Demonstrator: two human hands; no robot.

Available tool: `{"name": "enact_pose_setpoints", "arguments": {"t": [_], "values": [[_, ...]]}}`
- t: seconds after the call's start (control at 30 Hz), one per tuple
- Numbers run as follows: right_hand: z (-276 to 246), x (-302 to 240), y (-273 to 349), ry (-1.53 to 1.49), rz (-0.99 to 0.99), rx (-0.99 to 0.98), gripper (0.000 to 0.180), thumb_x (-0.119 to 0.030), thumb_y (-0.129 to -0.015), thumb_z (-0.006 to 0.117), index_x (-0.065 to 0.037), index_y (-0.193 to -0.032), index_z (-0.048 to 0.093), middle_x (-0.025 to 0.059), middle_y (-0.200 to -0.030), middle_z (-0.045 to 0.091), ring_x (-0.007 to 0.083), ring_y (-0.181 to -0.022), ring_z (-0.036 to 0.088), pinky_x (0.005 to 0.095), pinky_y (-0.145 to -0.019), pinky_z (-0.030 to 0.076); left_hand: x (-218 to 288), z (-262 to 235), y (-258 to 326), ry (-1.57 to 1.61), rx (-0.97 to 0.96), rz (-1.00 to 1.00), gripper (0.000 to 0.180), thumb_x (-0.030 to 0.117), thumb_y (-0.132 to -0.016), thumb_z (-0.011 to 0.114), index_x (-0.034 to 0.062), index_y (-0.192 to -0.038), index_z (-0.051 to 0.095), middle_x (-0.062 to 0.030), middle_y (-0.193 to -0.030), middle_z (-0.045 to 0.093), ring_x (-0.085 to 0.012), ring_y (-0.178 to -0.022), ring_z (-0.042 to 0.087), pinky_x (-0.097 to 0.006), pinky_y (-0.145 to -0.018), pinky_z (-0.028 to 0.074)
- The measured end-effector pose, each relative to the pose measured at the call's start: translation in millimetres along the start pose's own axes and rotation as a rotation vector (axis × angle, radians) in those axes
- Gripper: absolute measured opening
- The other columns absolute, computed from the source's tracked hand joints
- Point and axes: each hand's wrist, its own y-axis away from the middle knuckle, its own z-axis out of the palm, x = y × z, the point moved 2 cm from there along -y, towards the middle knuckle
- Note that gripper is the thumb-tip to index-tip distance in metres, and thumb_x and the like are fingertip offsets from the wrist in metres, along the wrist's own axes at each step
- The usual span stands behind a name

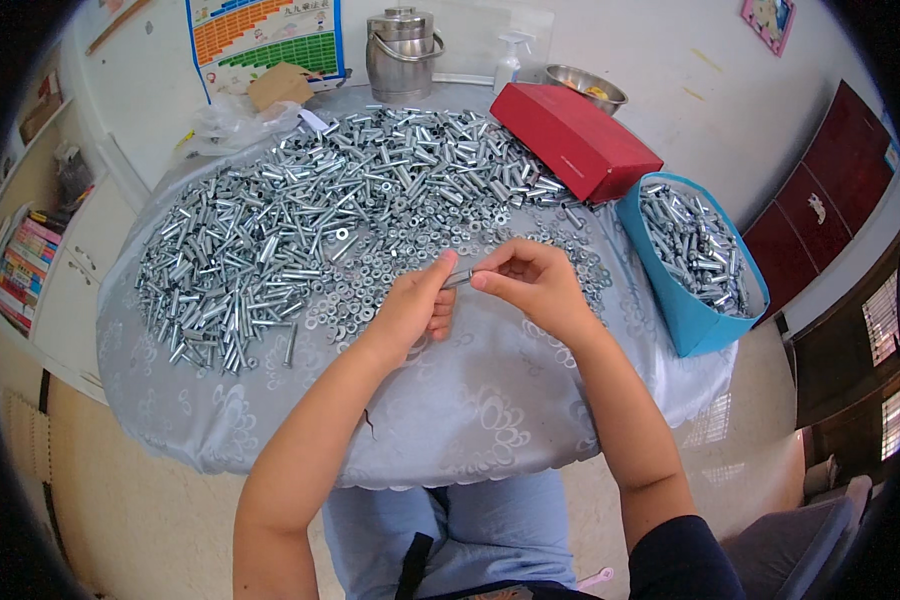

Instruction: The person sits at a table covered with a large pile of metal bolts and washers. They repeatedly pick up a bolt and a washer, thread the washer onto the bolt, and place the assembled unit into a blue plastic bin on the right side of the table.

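Observation:
Between my two hands is a short silver sleeve anchor bolt (457,279), held level above the near side of the table. My left hand (413,308) is closed around one end of it, thumb on top. At the other end my right hand (532,290) pinches with thumb and forefinger; any small part in that pinch is hidden. Just beyond my hands lie loose washers and nuts (375,270). Long bolts (230,270) are heaped to the left, and metal sleeves (420,150) are piled toward the back.
A blue fabric bin (698,338) at the right holds assembled bolts (695,245). Behind it a red box (575,140) leans over the pile. A steel pot (402,60), spray bottle (509,65), metal bowl (618,98) and plastic bag (235,125) stand along the back.

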Motion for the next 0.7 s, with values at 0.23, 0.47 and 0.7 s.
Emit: {"name": "enact_pose_setpoints", "arguments": {"t": [0.23, 0.47, 0.7], "values": [[3.1, -8.5, 1.8, 0.119, -0.05, -0.024, 0.017, -0.01, -0.072, 0.072, -0.004, -0.083, 0.061, -0.0058, -0.065, 0.047, 0.0029, -0.061, 0.043, 0.0174, -0.057, 0.036, -1.5, -3.4, -1.4, 0.133, -0.19, -0.172, 0.053, 0.051, -0.089, 0.036, 0.0177, -0.052, 0.019, 0.0055, -0.049, 0.019, -0.008, -0.042, 0.021, -0.024, -0.042, 0.021], [-34.7, -16.2, -2.3, 0.382, -0.099, 0.293, 0.019, -0.014, -0.072, 0.07, -0.002, -0.085, 0.062, 0.0005, -0.071, 0.054, 0.0064, -0.063, 0.047, 0.0208, -0.058, 0.039, 0.9, -5.0, -0.5, 0.155, -0.236, -0.137, 0.053, 0.05, -0.09, 0.035, 0.0173, -0.052, 0.018, 0.0053, -0.05, 0.017, -0.008, -0.043, 0.02, -0.024, -0.043, 0.021], [-56.2, 5.2, 1.2, 0.973, 0.113, 0.19, 0.019, -0.015, -0.07, 0.065, -0.007, -0.088, 0.067, 0.0164, -0.084, 0.058, 0.0293, -0.08, 0.057, 0.0366, -0.071, 0.045, 2.3, -3.8, 2.2, 0.087, -0.198, -0.134, 0.053, 0.049, -0.09, 0.035, 0.0169, -0.052, 0.018, 0.0054, -0.05, 0.018, -0.0078, -0.043, 0.021, -0.024, -0.044, 0.022]]}}
